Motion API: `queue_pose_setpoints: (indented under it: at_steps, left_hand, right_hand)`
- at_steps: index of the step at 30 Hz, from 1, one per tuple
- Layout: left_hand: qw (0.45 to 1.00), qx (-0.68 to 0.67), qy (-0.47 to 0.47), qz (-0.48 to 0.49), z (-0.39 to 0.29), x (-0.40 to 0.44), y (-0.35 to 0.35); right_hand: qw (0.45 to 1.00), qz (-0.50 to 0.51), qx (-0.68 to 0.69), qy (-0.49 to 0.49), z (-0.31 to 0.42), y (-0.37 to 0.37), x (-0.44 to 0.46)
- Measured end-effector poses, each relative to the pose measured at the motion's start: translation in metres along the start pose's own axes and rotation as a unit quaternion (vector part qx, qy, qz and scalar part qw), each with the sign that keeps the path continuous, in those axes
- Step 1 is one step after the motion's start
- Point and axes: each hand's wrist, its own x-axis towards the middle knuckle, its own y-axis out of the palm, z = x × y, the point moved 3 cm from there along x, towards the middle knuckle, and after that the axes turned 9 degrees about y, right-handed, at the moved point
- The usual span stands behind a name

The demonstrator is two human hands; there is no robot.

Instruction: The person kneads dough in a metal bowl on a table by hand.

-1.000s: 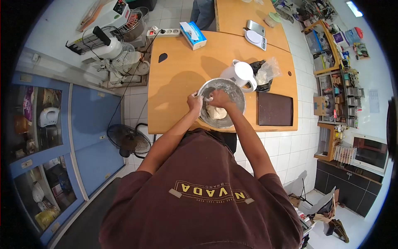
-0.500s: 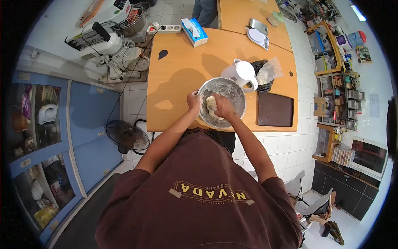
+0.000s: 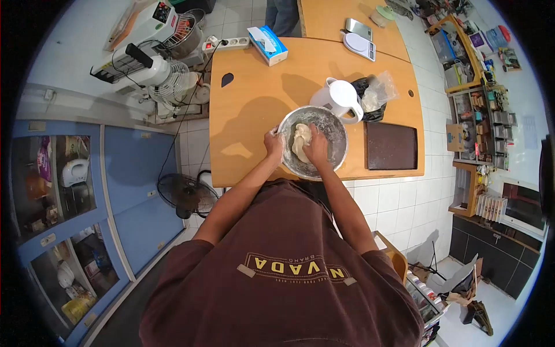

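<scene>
A metal mixing bowl (image 3: 334,128), its inside dusted with flour, stands near the front edge of the table. My left hand (image 3: 274,144) is closed on the bowl's left rim. Inside lies a pale, soft lump of dough (image 3: 301,142), uneven in shape. My right hand (image 3: 316,151) reaches into the bowl with its fingers against the right side of the dough; the fingertips are partly hidden. Just behind the bowl stands a white pitcher (image 3: 340,97).
A dark baking tray (image 3: 392,146) lies right of the bowl. Plastic bags (image 3: 376,98) sit behind it. Farther back are a blue box (image 3: 269,46), a white scale (image 3: 359,45) and a power strip (image 3: 234,43). A black fan (image 3: 188,194) stands left of the table.
My right hand has shifted on the dough, which now looks more bunched up and stands freer of the fingers. My left hand still grips the rim. The whole view has shifted slightly.
</scene>
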Motion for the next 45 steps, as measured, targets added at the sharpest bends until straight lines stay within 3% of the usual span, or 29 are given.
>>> queue_pose_setpoints:
  at_steps: [2,5,11,14,17,23,26,29,32,38,45]
  left_hand:
    - [1.000,-0.020,-0.006,0.004,0.002,0.001,0.000]
    - [0.999,-0.032,-0.003,0.014,0.002,0.002,-0.001]
    - [0.997,-0.076,0.017,0.017,0.003,0.002,-0.001]
    - [0.998,-0.060,0.015,0.009,-0.008,-0.004,0.002]
    - [0.997,-0.076,-0.003,0.022,-0.003,0.000,0.001]
    - [0.997,-0.061,0.000,0.046,0.013,0.007,-0.003]
    - [0.999,-0.043,-0.005,0.033,0.017,0.008,-0.005]
    - [0.997,-0.071,-0.006,0.031,0.013,0.005,-0.003]
    - [0.992,-0.117,-0.007,0.051,0.010,-0.002,-0.005]
    - [0.993,-0.095,-0.026,0.062,-0.016,-0.012,0.002]
    - [0.995,-0.070,-0.014,0.064,-0.011,-0.011,0.000]
  right_hand:
    - [0.997,0.002,0.073,-0.039,-0.021,0.006,-0.001]
    - [0.999,0.016,0.020,-0.043,-0.017,-0.007,-0.005]
    - [0.991,0.094,0.051,-0.075,0.008,-0.041,-0.010]
    - [0.994,0.063,0.024,-0.088,0.013,-0.041,-0.013]
    - [0.998,0.060,0.007,-0.009,0.008,-0.026,-0.015]
    - [0.993,-0.075,-0.088,0.035,0.024,-0.018,-0.016]
    - [0.973,-0.162,-0.160,-0.036,0.020,-0.011,-0.017]
    - [0.986,0.007,-0.167,-0.012,0.013,-0.008,-0.021]
    - [0.985,0.049,-0.161,0.030,0.014,-0.010,-0.023]
    - [0.986,0.098,-0.125,0.056,0.005,-0.009,0.001]
    - [0.993,0.062,-0.089,0.052,-0.007,0.001,0.017]
